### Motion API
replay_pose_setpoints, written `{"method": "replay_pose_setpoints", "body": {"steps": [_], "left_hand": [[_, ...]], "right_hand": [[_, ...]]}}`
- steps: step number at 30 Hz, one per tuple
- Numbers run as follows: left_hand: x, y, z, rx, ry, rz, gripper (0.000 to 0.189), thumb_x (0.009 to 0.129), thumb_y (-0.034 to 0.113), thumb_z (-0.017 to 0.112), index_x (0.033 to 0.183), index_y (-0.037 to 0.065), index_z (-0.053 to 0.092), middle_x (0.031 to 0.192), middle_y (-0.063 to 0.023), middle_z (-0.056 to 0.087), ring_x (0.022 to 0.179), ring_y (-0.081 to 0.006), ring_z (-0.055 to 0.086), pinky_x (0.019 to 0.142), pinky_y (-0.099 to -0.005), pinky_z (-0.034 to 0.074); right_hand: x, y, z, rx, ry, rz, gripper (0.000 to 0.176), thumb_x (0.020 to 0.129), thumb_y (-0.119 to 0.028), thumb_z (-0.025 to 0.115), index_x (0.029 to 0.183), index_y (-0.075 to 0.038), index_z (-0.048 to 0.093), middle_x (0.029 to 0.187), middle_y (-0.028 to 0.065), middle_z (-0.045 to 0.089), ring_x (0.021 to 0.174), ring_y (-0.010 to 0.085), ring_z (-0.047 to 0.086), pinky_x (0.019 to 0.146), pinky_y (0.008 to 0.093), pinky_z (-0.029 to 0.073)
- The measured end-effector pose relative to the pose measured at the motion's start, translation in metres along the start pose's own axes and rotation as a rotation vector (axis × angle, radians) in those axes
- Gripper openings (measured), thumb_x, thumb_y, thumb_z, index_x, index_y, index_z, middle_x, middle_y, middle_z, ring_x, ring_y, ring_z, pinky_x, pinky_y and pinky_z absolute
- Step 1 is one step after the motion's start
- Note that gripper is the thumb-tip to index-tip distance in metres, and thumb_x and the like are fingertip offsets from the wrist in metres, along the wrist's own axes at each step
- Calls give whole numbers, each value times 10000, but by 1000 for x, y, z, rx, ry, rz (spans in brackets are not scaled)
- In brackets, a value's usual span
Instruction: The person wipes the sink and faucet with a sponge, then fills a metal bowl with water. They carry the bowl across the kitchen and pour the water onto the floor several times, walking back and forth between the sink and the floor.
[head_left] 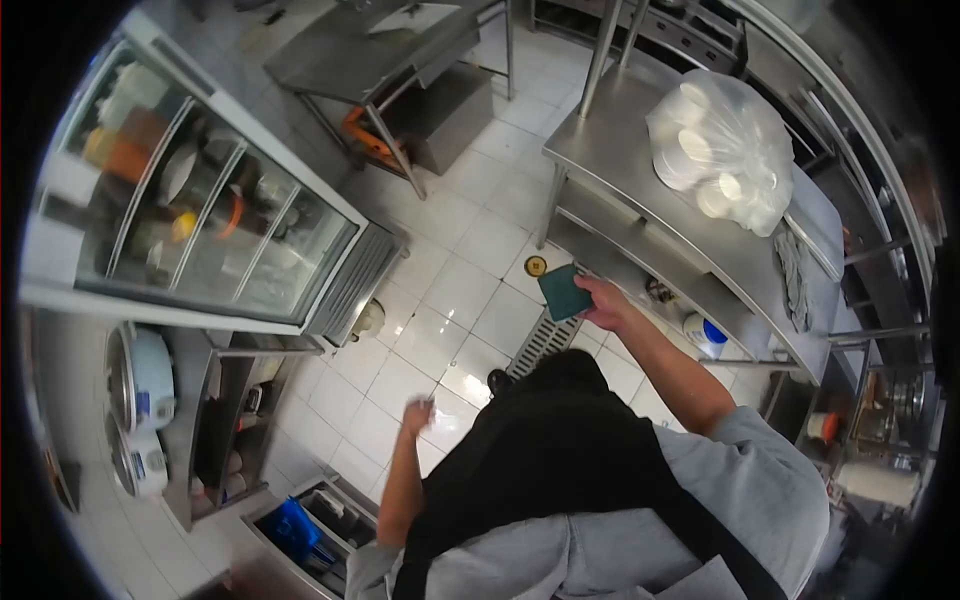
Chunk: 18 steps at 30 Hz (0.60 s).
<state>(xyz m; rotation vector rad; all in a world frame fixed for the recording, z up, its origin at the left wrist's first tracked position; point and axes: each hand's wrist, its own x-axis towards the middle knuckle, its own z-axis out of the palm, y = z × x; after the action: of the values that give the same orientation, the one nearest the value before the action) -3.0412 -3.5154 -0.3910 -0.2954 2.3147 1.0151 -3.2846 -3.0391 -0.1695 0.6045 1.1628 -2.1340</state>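
In the head view, my right hand is closed on the edge of a flat, square, dark green scouring pad, held out over the tiled floor. Just beyond the pad is a small round yellow object, which looks like a drain cover or lid on the floor. My left hand hangs low on the left side over the tiles. Its fingers are blurred, and I cannot make out anything in them.
A steel table at the right bears a plastic bag of white containers and a grey cloth. A glass-door fridge stands left, above rice cookers. A slotted floor drain lies ahead.
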Motion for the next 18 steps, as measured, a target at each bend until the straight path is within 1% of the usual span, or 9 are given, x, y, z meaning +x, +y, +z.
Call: {"method": "replay_pose_setpoints", "body": {"steps": [1, 2, 3, 7, 8, 10, 11, 14, 18], "left_hand": [[58, 20, -34, -35, -36, 10, 367, 948, 350, 501, 1093, 30, 604, 798, -69, 664, 698, -147, 619, 587, -318, 509], [57, 137, -84, -367, 46, -22, 372, 914, 350, 534, 1039, 15, 638, 831, -119, 673, 752, -185, 624, 630, -317, 499], [84, 193, -115, -436, -52, 18, 372, 962, 346, 483, 1140, 35, 583, 973, -74, 660, 818, -150, 611, 678, -304, 509], [175, 358, -170, -592, -304, 213, 522, 936, 413, 548, 1278, 24, 482, 1072, -120, 636, 903, -178, 613, 720, -319, 519], [188, 377, -175, -579, -319, 209, 522, 936, 413, 548, 1278, 24, 482, 1072, -120, 636, 903, -178, 613, 720, -319, 519], [220, 425, -194, -743, -381, 177, 613, 922, 407, 575, 1363, 34, 370, 1192, -170, 564, 954, -224, 605, 752, -347, 530], [227, 443, -210, -788, -373, 152, 656, 914, 386, 598, 1390, 37, 310, 1248, -193, 505, 976, -252, 595, 773, -371, 535], [272, 457, -249, -606, -55, 352, 557, 892, 231, 645, 1333, 28, 372, 1109, -148, 580, 989, -218, 595, 785, -357, 515], [341, 455, -328, -877, 68, 328, 380, 885, 142, 631, 1185, -5, 449, 1027, -136, 606, 895, -206, 637, 711, -328, 557]], "right_hand": [[4, -6, 7, -42, 20, -34, 281, 956, -205, 509, 1186, -46, 534, 1101, 91, 610, 1024, 217, 598, 903, 421, 475], [13, -14, 15, -27, 33, -44, 281, 956, -205, 509, 1186, -46, 534, 1101, 91, 610, 1024, 217, 598, 903, 421, 475], [23, -21, 25, 5, 43, -74, 275, 952, -198, 517, 1178, -44, 534, 1088, 85, 608, 1011, 215, 600, 895, 419, 478], [88, -48, 57, 101, 62, -164, 286, 928, -165, 558, 1177, -27, 530, 1086, 78, 601, 1004, 203, 599, 863, 374, 498], [104, -54, 68, 127, 44, -194, 296, 919, -161, 575, 1176, -22, 531, 1081, 82, 603, 1006, 203, 600, 851, 357, 504], [143, -77, 93, -618, 175, -467, 373, 875, -153, 645, 1192, -20, 502, 1076, 120, 602, 999, 218, 598, 826, 348, 510], [174, -87, 121, 24, 189, -179, 394, 861, -149, 664, 1196, -35, 490, 1074, 131, 602, 986, 223, 599, 824, 352, 510], [243, -119, 173, -208, 154, -293, 385, 875, -210, 658, 1170, -11, 510, 1031, 148, 607, 957, 212, 586, 810, 333, 494], [311, -206, 229, -421, -63, -225, 376, 898, -296, 624, 1161, -41, 542, 1055, 116, 607, 947, 195, 577, 828, 325, 480]]}}
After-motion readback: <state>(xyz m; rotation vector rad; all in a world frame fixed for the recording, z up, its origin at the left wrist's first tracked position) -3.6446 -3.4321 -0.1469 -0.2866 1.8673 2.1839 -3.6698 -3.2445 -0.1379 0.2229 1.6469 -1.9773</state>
